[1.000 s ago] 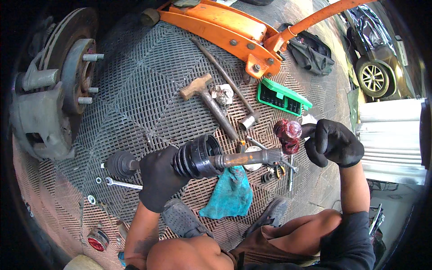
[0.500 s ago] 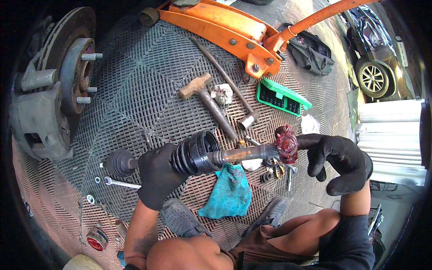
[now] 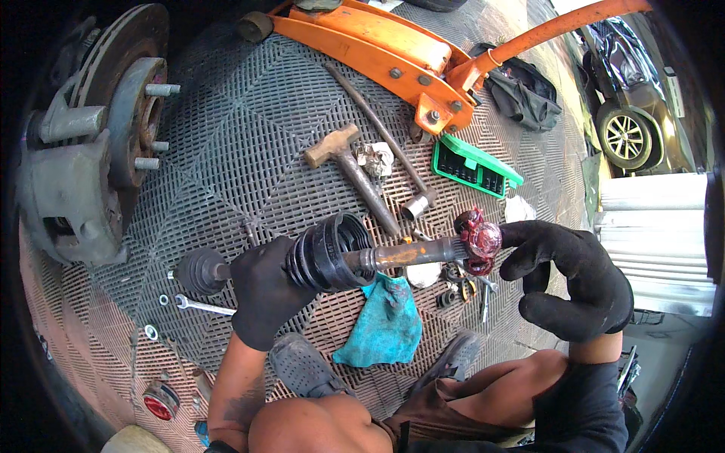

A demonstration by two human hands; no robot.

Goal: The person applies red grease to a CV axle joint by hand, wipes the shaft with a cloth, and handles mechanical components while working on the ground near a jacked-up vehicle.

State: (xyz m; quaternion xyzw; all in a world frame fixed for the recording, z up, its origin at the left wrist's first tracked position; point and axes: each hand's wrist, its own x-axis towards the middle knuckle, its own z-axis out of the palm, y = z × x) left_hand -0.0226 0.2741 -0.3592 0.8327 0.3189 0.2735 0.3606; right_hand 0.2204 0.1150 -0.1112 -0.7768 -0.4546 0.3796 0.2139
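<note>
On the rust-patched shaft [image 3: 411,255], glossy lumpy red grease [image 3: 482,240]

Our knees [image 3: 555,368] are bent, our black-gloved left hand [image 3: 268,287] is curled in a closed grip, and our black-gloved right hand [image 3: 570,279] extends its index finger [image 3: 522,232] leftward, its other fingers [image 3: 532,264] loosely bent.

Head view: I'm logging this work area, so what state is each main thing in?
Axle shaft: held off the floor mat
Left hand: gloved, closed around the axle shaft
Large CV boot: wide mouth open
Tripod joint: coated in red grease
Right hand: gloved, partly open, fingertip at the tripod joint
Green case: lid open
Wheel hub: studs exposed
Hammer: lying down
Teal cloth: rumpled
</note>
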